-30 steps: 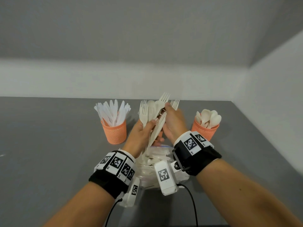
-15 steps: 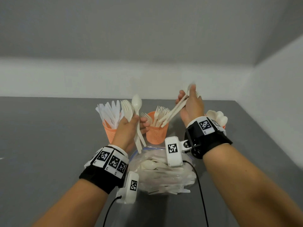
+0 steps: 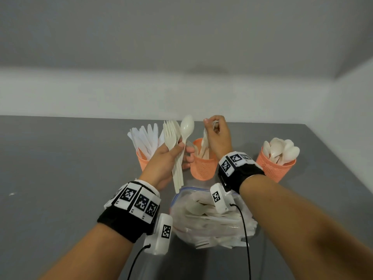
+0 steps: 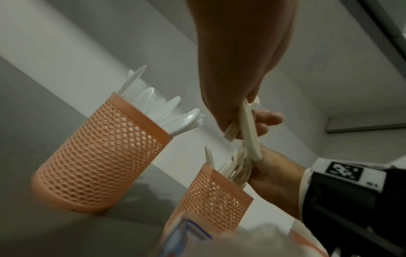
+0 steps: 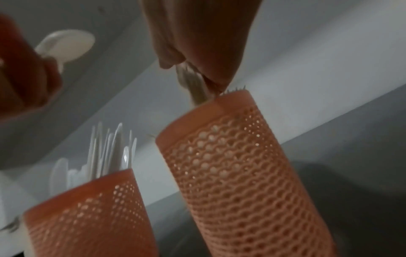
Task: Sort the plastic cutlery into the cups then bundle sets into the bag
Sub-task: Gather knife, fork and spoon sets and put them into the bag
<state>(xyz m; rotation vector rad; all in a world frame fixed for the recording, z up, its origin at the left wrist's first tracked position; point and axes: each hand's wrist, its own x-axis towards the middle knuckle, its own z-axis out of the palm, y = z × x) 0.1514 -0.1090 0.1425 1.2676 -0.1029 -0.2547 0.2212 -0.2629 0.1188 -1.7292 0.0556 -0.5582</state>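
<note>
The left hand (image 3: 167, 160) was closed around a bundle of cream forks (image 3: 171, 136) and one spoon (image 3: 186, 126), heads up, their handles sticking out below the palm above the bag's open mouth. The right hand (image 3: 219, 136) was raised just to the right of the left, its fingertips pinched together on the upper ends of a few forks (image 3: 204, 144) whose lower ends reached down into the middle cup (image 3: 202, 168); in the right wrist view the fingertips (image 5: 211, 76) sat just above that cup's rim (image 5: 219, 104), and how many pieces they held could not be told. The middle cup, orange mesh, stood between the two hands and directly beneath the right one, with more forks inside. Behind the left hand stood the knife cup (image 3: 142, 158), filled with white knives (image 3: 145, 136). Well to the right of the right wrist stood the spoon cup (image 3: 275, 166), heaped with spoons (image 3: 282, 150). The clear bag (image 3: 212, 217) lay on the grey table (image 3: 60, 178) between and below both wrists, just nearer the person than the middle cup, already holding a jumble of cutlery
</note>
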